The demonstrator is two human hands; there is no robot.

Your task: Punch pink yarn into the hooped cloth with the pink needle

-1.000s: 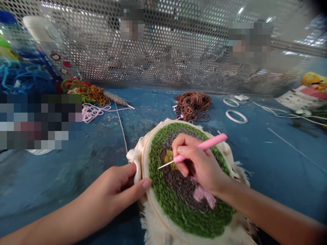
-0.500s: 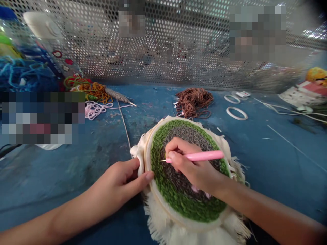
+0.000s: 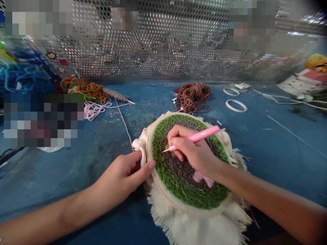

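A round embroidery hoop (image 3: 163, 195) lies on the blue table, filled with green, grey-brown, pink and a bit of yellow looped yarn on cream cloth with frayed edges. My left hand (image 3: 122, 178) grips the hoop's left rim and bunched cloth, thumb on the rim. My right hand (image 3: 194, 153) rests on the yarn work and pinches a pink punch needle (image 3: 196, 137), its metal tip pointing left over the green band.
Brown yarn (image 3: 193, 96) lies behind the hoop, with two white rings (image 3: 236, 105) to its right. Orange, red and pink yarn (image 3: 89, 95) and a grey skein sit at the left. A perforated metal screen (image 3: 163, 51) walls the table's far edge. Loose white strands cross the right side.
The needle has gone from raised, to nearly flat with its tip in the yarn, to slightly raised again. My left hand keeps its hold on the rim. The view has shifted a little.
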